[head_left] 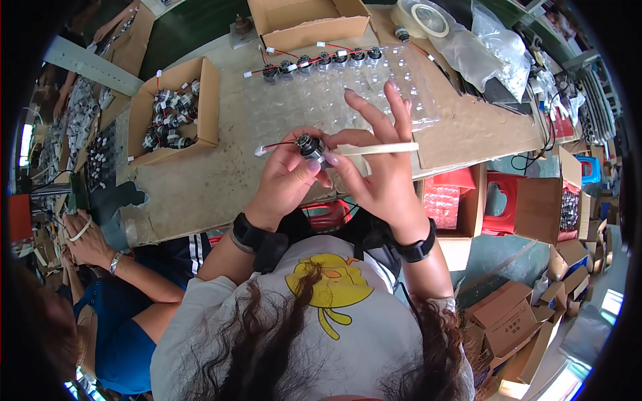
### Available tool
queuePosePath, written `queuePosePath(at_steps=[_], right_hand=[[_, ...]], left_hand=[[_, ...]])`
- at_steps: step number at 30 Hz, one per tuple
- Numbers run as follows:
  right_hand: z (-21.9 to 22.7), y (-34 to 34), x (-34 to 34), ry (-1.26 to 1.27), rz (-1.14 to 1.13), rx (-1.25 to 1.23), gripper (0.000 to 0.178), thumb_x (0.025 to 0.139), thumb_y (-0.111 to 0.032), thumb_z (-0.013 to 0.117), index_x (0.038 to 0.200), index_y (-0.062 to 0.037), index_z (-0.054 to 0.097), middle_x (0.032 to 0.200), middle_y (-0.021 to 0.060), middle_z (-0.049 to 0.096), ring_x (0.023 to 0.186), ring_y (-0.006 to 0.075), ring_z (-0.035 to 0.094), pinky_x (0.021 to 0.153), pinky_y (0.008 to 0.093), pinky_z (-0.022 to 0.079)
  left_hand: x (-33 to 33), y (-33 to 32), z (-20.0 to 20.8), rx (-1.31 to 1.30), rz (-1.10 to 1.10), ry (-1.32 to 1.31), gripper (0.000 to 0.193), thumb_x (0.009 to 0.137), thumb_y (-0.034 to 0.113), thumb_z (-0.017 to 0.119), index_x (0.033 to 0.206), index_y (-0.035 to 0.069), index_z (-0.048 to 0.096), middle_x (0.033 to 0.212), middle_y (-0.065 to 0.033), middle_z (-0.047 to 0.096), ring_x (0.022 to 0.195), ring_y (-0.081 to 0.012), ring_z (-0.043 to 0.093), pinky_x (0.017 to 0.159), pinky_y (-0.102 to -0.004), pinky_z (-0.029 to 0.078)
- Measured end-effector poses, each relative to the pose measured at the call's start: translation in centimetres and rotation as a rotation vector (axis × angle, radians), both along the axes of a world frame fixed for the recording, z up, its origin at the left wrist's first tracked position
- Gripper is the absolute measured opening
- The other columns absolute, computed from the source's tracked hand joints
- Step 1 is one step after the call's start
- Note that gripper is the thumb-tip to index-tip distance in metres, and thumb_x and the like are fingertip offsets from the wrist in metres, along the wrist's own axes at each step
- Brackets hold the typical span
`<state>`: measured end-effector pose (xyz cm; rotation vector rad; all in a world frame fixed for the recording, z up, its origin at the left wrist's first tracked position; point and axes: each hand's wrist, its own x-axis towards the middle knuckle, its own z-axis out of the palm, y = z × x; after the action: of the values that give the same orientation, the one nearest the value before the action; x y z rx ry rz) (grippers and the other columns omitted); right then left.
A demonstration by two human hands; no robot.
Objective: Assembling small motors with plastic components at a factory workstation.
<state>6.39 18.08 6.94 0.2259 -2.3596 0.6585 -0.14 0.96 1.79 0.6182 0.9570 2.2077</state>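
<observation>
Your left grip [284,186] pinches a small black-and-silver cylindrical motor [311,148] between thumb and fingertips, above the tan counter [180,200]. Your right grip [384,175] pinches a pale, flat wooden stick [388,148], its outer fingers spread toward the far side. The motor could roll or slip, I judge, if the stick pushes off-centre against a light hold; the thin red-and-black wire [279,143], trailing left to a white plug [259,152], might snag on a finger. The motor sits between both grips, your right thumb at its right side; whether the stick touches it, I cannot tell. Farther left, an open brown cardboard box [211,100] holds jumbled motors [175,107]; beyond your hands, a clear moulded plastic tray [294,100] carries a row of similar motors [324,61] along its far edge.
</observation>
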Motion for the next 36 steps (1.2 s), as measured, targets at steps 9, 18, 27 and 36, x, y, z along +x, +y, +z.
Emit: queuePosePath(at_steps=[9,18,27,36], right_hand=[[2.1,1.3,0.7,-0.093,0.139,-0.106,0.013,0.070,-0.019,0.065,0.081,-0.0139,0.072,0.141,0.0091,0.046,0.144,0.0371,0.005,0.109,0.0615,-0.007],[1.1,1.3,0.4,-0.113,0.167,-0.194,0.009,0.065,-0.016,0.070,0.074,-0.0146,0.072,0.141,0.0079,0.047,0.145,0.0348,0.004,0.108,0.0624,-0.010],[0.3,1.4,0.4,-0.148,0.178,-0.227,0.007,0.065,-0.015,0.072,0.072,-0.0156,0.072,0.140,0.0066,0.048,0.145,0.0328,0.007,0.108,0.0619,-0.010],[-0.1,-0.2,0.5,-0.093,0.044,-0.209,0.007,0.068,-0.014,0.072,0.075,-0.0152,0.072,0.137,0.0047,0.051,0.143,0.0341,0.013,0.110,0.0603,-0.006]], left_hand=[[0.3,-0.1,1.1,-0.092,0.008,0.110,0.042,0.092,0.016,0.058,0.129,0.002,0.042,0.118,-0.0105,0.052,0.101,-0.0192,0.057,0.070,-0.0315,0.056],[0.3,0.0,0.8,-0.107,0.023,0.135,0.040,0.092,0.013,0.058,0.127,0.002,0.042,0.119,-0.0102,0.051,0.100,-0.0189,0.058,0.070,-0.0318,0.058],[0.6,0.0,1.0,-0.140,0.044,0.158,0.040,0.091,0.007,0.058,0.127,0.002,0.042,0.118,-0.0096,0.051,0.101,-0.0179,0.058,0.070,-0.0317,0.059],[0.7,0.3,1.3,-0.153,0.123,0.179,0.040,0.089,0.001,0.058,0.125,0.002,0.042,0.115,-0.0079,0.051,0.101,-0.0162,0.057,0.071,-0.0300,0.058]])
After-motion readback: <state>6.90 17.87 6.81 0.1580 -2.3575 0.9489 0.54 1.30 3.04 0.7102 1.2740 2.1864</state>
